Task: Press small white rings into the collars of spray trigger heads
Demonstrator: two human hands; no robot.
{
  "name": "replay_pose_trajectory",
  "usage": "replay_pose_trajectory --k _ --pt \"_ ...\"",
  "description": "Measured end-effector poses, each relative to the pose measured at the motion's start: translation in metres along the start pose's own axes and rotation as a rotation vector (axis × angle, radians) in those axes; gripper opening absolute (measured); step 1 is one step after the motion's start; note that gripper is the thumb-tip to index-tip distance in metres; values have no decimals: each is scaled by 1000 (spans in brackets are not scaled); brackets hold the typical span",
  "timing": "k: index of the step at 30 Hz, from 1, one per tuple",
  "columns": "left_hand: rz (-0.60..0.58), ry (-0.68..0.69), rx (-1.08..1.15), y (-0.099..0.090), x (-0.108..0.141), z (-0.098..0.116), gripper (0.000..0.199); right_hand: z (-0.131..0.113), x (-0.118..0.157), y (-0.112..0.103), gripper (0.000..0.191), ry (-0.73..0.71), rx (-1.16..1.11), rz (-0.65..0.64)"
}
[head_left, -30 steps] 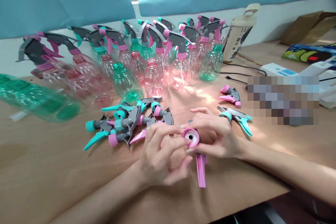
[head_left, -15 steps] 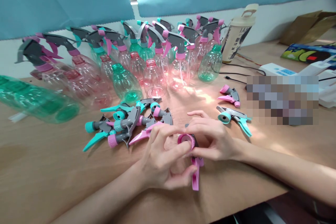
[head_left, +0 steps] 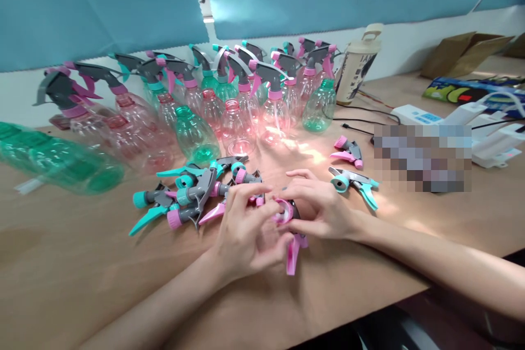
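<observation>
A spray head with a pink collar and pink trigger (head_left: 292, 256) is between my two hands, its collar opening facing up toward the camera. My right hand (head_left: 320, 205) grips it from the right, fingers and thumb around the collar. My left hand (head_left: 250, 232) has a fingertip at the collar's opening, with the thumb lower, near the trigger. Left of my hands lies a pile of loose teal, pink and grey spray heads (head_left: 197, 194). Two more loose heads, one pink (head_left: 348, 152) and one teal (head_left: 356, 183), lie beyond my right hand.
Clear pink and green bottles, many with spray heads on, stand at the back, including a green bottle (head_left: 196, 136). Green bottles (head_left: 61, 161) lie at the left. A cream tumbler (head_left: 356, 68), black cables, a white power strip (head_left: 416, 116) and a cardboard box (head_left: 461, 57) are at the right.
The view has shifted slightly. Both hands and the pink spray head appear a little higher and further left, still together. My left fingertip remains at the collar.
</observation>
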State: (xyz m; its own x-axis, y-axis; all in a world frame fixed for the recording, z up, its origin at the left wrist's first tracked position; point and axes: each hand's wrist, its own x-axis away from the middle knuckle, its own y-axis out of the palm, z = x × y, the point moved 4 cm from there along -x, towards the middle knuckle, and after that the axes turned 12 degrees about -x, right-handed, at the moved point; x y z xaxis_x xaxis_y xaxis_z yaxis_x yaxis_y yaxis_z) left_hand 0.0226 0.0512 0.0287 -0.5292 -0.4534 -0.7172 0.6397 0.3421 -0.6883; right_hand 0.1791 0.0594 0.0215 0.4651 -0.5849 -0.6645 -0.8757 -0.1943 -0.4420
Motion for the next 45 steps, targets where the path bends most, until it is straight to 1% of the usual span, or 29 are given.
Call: replay_pose_trajectory --k 2,6,7,10,12,15,17,19,22,24,27,30,33,35,38,40,43,45 --pt "-12 -35 -16 0 0 -1 27 -1 -1 0 24 -13 3 6" --pt "25 44 4 -1 0 4 25 -4 -2 1 22 -43 15 1" --pt "25 31 4 -1 0 4 23 -4 -2 1 22 -44 21 2" --pt "35 -70 -7 -4 1 -1 21 -1 -2 -2 22 -25 52 20" --pt "62 -88 -7 -10 5 -3 16 4 -3 -6 24 23 78 47" --pt "59 -16 19 -21 14 0 12 13 -8 -14 26 160 109 83" --pt "32 34 49 -27 22 2 14 17 -14 -17 27 226 117 73" --pt "0 48 74 -31 29 1 13 20 -25 -15 26 253 118 28" --pt "-46 3 92 -33 35 -2 9 21 -47 -7 28 269 135 -70" --pt "-49 -34 95 -34 36 -4 8 23 -63 1 30 262 182 -107" --pt "-35 -70 96 -36 35 -4 9 28 -87 16 32 244 242 -99" --pt "-33 -82 112 -36 36 -1 10 37 -104 30 34 269 246 -61" --pt "-34 -82 138 -36 38 1 8 44 -110 41 37 291 251 -57" --pt "-35 -72 148 -36 39 2 8 44 -110 43 41 298 252 -73" --pt "-40 -59 143 -36 39 2 9 36 -102 34 46 314 270 -81" --pt "-31 -56 122 -37 38 1 9 27 -93 18 43 314 296 -84" --pt "-32 -33 78 -38 36 -1 7 14 -72 -20 37 333 353 -83" --pt "-33 -26 59 -37 35 -2 7 11 -53 -53 34 405 407 -64"
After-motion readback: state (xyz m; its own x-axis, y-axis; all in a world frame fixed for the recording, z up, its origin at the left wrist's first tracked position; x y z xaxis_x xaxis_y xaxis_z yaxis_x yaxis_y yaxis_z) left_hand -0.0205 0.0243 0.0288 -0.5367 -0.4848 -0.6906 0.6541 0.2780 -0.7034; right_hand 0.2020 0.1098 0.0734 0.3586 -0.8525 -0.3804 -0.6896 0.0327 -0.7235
